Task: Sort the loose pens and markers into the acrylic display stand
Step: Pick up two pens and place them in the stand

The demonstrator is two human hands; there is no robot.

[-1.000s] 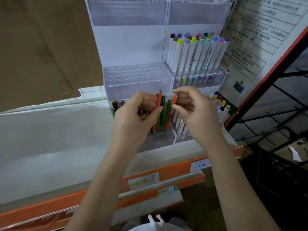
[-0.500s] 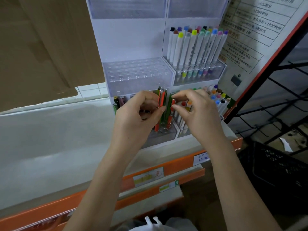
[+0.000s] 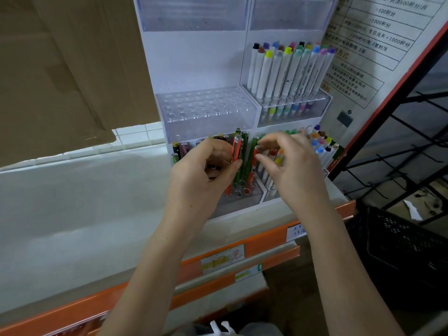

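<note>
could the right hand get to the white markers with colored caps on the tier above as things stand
Probably yes: the white markers stand open-topped above the right hand, with nothing between, though it pinches an orange pen now.

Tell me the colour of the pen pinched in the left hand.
Orange, with a shiny clip; the pen in the left hand shows best in the head view.

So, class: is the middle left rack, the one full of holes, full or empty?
Empty: the rack shows only bare holes, no pens standing in it.
</note>
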